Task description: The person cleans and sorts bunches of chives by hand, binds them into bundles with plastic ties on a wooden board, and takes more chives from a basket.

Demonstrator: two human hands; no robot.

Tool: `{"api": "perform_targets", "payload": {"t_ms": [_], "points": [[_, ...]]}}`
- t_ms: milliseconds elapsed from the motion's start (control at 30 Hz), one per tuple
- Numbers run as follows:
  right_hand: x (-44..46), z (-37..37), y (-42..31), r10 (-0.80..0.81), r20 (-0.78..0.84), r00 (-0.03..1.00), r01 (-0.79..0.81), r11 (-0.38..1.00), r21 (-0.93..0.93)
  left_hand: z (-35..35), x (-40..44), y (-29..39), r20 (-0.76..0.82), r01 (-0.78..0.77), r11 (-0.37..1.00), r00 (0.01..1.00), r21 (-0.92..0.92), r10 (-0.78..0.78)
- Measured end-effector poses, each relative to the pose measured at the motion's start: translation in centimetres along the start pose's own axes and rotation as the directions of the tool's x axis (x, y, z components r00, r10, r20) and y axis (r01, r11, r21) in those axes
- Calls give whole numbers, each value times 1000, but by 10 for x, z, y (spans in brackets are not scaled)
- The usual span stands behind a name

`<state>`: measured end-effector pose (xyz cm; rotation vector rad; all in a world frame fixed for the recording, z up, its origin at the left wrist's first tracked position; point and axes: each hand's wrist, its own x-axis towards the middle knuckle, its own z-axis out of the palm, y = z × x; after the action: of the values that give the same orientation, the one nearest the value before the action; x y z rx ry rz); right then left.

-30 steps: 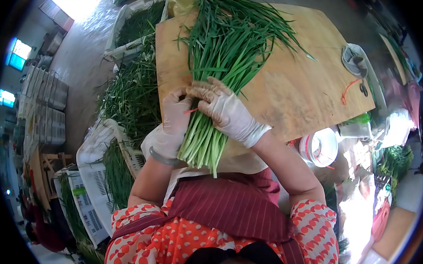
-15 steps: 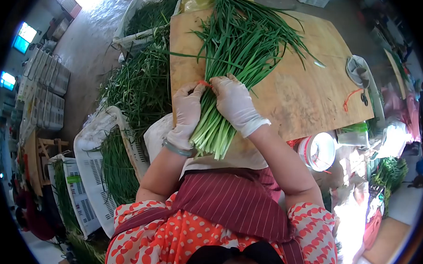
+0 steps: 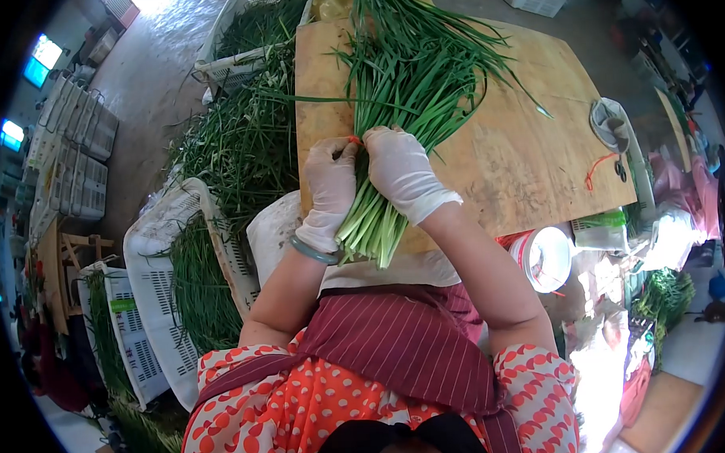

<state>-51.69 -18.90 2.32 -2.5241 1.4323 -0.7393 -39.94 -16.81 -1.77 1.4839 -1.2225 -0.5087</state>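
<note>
A bunch of garlic chives lies on the wooden board, leaves fanned away from me and pale stalk ends pointing toward me. A thin red tie crosses the bunch between my gloved hands. My left hand is closed at the left side of the stalks, thumb and fingertips pinching the red tie. Across the stalks, my right hand is closed with its fingers curled at the tie and bunch. Its fingertips are mostly hidden, so I cannot tell exactly how it grips the tie.
Loose chives are heaped left of the wooden board. White crates with more chives stand at the left. Scissors and a red tie lie at the board's right edge, above a white bucket.
My left hand has shifted slightly right and its fingers have curled tighter. My right hand has rolled over with its fingers tucked in. The red tie shows less length.
</note>
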Motion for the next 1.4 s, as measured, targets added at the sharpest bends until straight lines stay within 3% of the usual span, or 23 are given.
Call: {"api": "perform_targets", "payload": {"t_ms": [167, 300, 467, 600, 667, 900, 967, 1000, 1067, 1100, 1133, 1167, 1267, 1333, 1400], "points": [[-1, -3, -2, -24, -17, 1000, 25, 999, 31, -4, 0, 10, 57, -189, 966, 982, 177, 181], [-4, -4, -3, 26, 1, 1000, -26, 999, 20, -4, -3, 18, 74, -187, 971, 981, 146, 177], [-7, 0, 5, -35, -112, 993, 46, 993, 105, -6, 0, 4, 156, -104, 990, 981, -91, 118], [-7, -1, 6, -12, -77, 997, 22, 992, 124, -8, 1, 3, 194, -20, 979, 979, -204, 60], [-7, -1, 6, -60, -72, 996, 66, 994, 87, -8, 0, 8, 248, 208, 931, 959, -301, -135], [-11, 2, 14, -61, -140, 988, 83, 984, 160, -8, 3, 32, 240, 253, 927, 952, -277, -188], [-15, -13, 8, -78, -249, 965, 51, 992, -114, -9, 1, 38, 292, 396, 799, 912, -452, -287], [-17, -23, 2, -79, -250, 965, 52, 992, -113, -9, 2, 37, 291, 396, 800, 912, -451, -288], [-22, -38, -9, 179, -69, 981, -180, 984, -1, -7, 4, 35, 297, 379, 804, 918, -458, -264], [-25, -32, -6, 284, -36, 958, -271, 939, 212, -6, 2, 36, 302, 386, 803, 915, -454, -269], [-27, -28, -6, 295, -29, 955, -282, 936, 212, -3, 0, 39, 168, 71, 953, 986, -294, -22], [-27, -23, -7, 373, -79, 924, -338, 897, 285, -1, -4, 41, 89, -247, 965, 963, -84, 254], [-31, -17, -7, 473, -124, 872, -406, 842, 354, 8, -15, 43, 64, -348, 925, 931, -151, 360], [-35, -4, -3, 450, -289, 845, -294, 842, 451, 8, -15, 49, 56, -368, 913, 922, -176, 383], [-35, -1, 1, 485, -300, 822, -310, 821, 480, 7, -14, 53, 107, -426, 900, 894, -89, 434]]}}
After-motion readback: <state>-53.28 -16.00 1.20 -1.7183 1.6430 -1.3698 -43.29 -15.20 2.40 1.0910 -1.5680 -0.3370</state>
